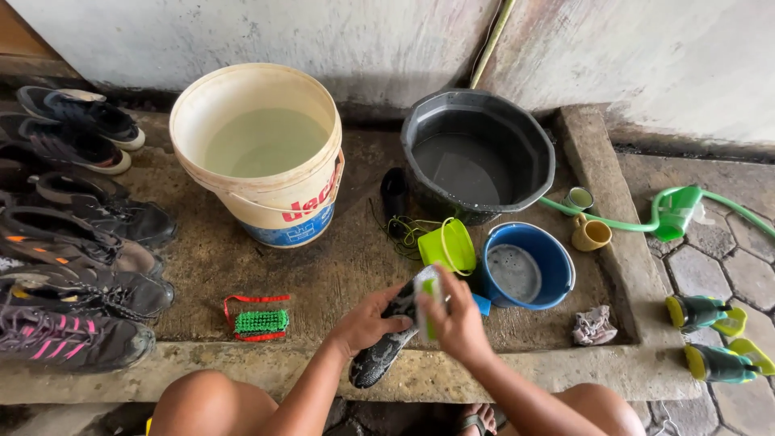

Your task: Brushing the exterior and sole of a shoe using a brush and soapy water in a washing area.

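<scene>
head view: water-filled cream bucket [260, 153], black basin [476, 153]

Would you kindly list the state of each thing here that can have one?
Large cream plastic bucket: upright, holds pale greenish water.
Black plastic basin: upright, holds shallow water.
Small blue plastic pail: upright, sudsy water inside.
Lime-green plastic scoop: tipped on its side.
Dark speckled shoe insole: held over the ledge by the left hand.
Right hand: presses a green-and-white brush on it.
Green scrubbing brush with red strap: lying unused.
</scene>
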